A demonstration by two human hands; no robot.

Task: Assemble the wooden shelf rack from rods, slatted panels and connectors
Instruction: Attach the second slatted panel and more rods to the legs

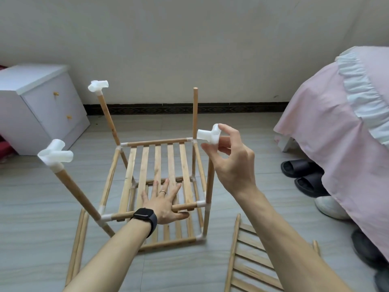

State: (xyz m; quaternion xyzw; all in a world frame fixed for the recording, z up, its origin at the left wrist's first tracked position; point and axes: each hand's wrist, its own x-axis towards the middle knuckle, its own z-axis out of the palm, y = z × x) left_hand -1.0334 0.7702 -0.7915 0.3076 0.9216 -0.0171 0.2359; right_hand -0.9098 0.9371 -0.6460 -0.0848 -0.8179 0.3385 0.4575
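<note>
The partly built wooden rack (pixel 156 182) stands on the floor with two slatted shelves and four upright rods. White connectors cap the near-left rod (pixel 55 153) and the far-left rod (pixel 98 86). The far-right rod (pixel 195 110) has a bare top. The near-right rod (pixel 210 180) rises behind my right hand. My left hand (pixel 163 202), with a watch and a ring, lies flat on the upper shelf's front rail, fingers spread. My right hand (pixel 229 163) pinches a loose white connector (pixel 209 134) just right of the far-right rod.
A spare slatted panel (pixel 250 260) lies on the floor at the lower right. Two loose rods (pixel 76 247) lie at the lower left. A white nightstand (pixel 37 106) stands far left. A pink-covered bed (pixel 341 127) and dark slippers (pixel 303 175) are at the right.
</note>
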